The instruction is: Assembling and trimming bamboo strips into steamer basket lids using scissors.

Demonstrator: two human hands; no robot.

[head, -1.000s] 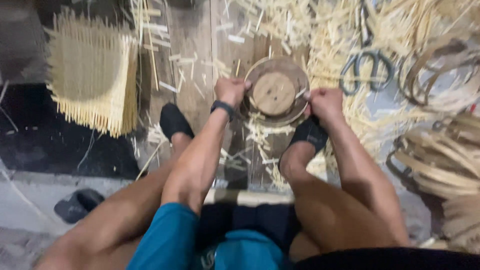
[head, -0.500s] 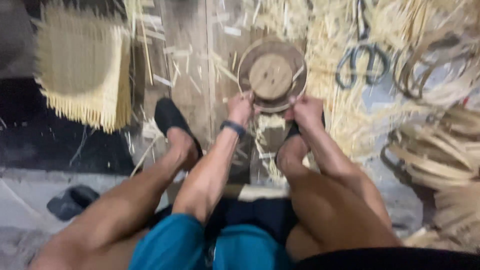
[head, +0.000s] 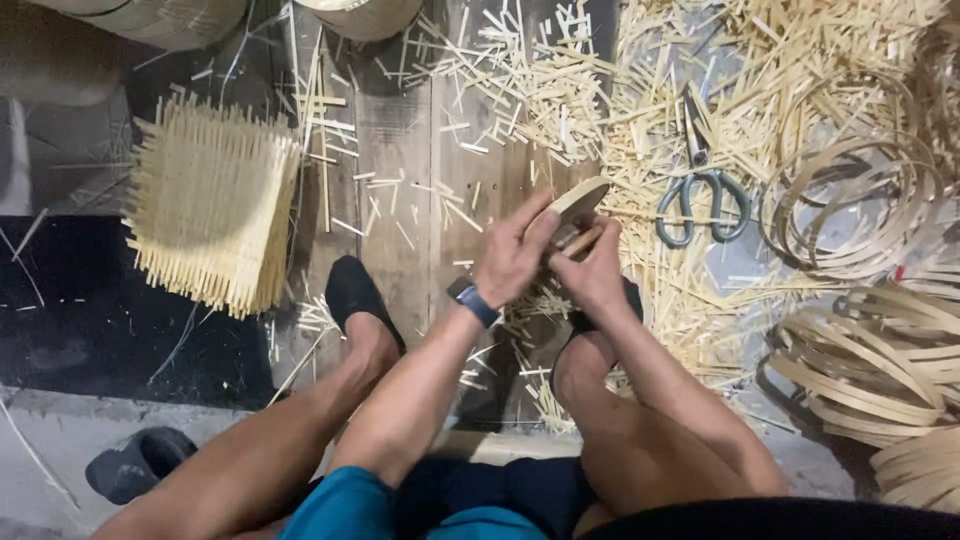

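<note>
My left hand [head: 512, 256] and my right hand [head: 592, 268] hold a small round bamboo hoop piece [head: 575, 203], now tilted on edge in front of me. The fingers of both hands close around its lower rim, and a short wooden part shows between them. A dark watch sits on my left wrist. My feet in black shoes [head: 352, 294] rest on the wooden floor below the hands. The inside of the round piece is hidden from this angle.
Scissors [head: 700, 192] lie among bamboo offcuts to the right. Coiled bamboo strip rings [head: 850, 200] and stacked hoops [head: 880, 365] fill the right side. A woven bamboo mat [head: 212, 208] lies at left, a black shoe [head: 135, 462] at lower left.
The round piece lay flat with its face up; both hands have drawn it in and tipped it onto its edge. The camera view has moved closer.
</note>
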